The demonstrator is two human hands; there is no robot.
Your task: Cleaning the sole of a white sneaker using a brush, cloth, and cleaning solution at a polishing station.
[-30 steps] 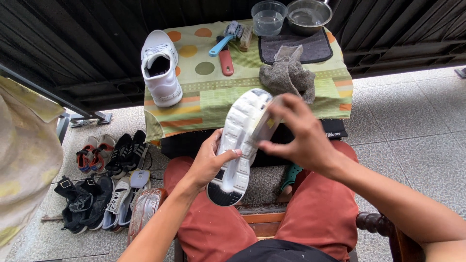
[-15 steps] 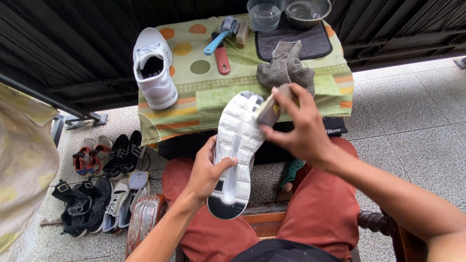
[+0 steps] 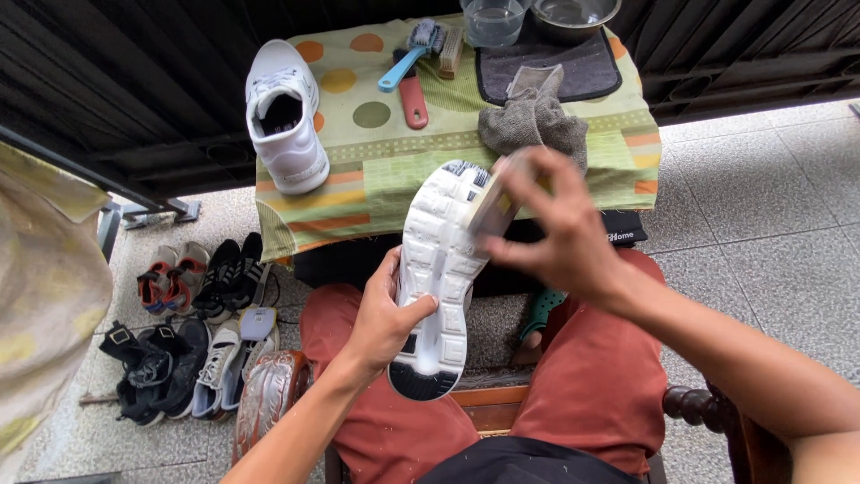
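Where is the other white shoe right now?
The other white shoe stands upright at the left end of the cloth-covered table, left of the blue brush.

Left hand grips a white shoe, sole up, over the lap. Right hand presses a small brush, blurred, against the sole near its toe end. Behind, on the cloth-covered surface: second white shoe, blue brush, red brush, grey rag, two bowls. Shoes lie on the floor at left.
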